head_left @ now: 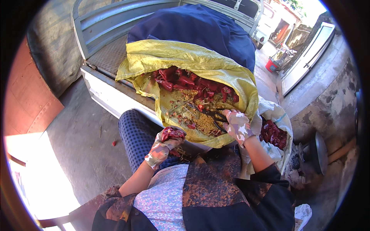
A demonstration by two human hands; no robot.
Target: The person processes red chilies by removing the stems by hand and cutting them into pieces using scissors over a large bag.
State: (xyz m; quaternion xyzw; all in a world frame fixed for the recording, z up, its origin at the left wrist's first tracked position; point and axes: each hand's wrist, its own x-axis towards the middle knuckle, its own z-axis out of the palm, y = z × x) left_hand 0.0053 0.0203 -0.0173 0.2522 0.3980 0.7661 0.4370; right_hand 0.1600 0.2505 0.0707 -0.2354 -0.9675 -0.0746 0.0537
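Observation:
My left hand, in a camouflage-patterned glove, is closed around a red dried chili pepper just outside the near edge of a yellow woven sack. Over the sack's right side, my right hand wears a matching glove. Its fingers are closed on a dark, scissors-like tool, partly hidden against the contents. More red dried chilies are heaped at the back of the open sack. Yellowish seeds and bits of stem are spread across its nearer part.
The sack rests on a white truck bed, before a dark blue cloth-covered heap. A white sack with red chilies stands at right, near a dark round pan. Farther back are a red bucket and a white door.

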